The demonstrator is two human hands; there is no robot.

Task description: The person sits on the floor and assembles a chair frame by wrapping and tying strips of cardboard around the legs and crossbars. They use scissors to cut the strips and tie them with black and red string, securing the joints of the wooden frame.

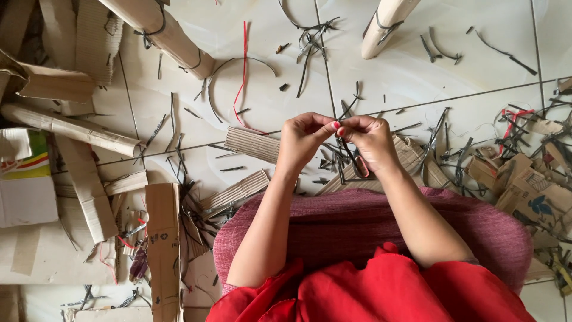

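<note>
My left hand [302, 140] and my right hand [372, 140] meet fingertip to fingertip above my lap. Together they pinch a thin dark strip [350, 160], which hangs down in a loop below my right palm. Both hands are closed on it. Under my forearms lie a dusty pink cloth [333, 223] over my knees and a red garment [387, 292]. A piece of corrugated cardboard [250, 143] rests on the tiled floor just left of my left hand.
Rolled cardboard tubes [173, 39] [386, 24] stand at the top, more cardboard rolls and flat pieces [89, 185] pile up on the left, torn cardboard scraps [530, 185] on the right. Dark strip offcuts [310, 42] and a red string [243, 71] litter the white tiles.
</note>
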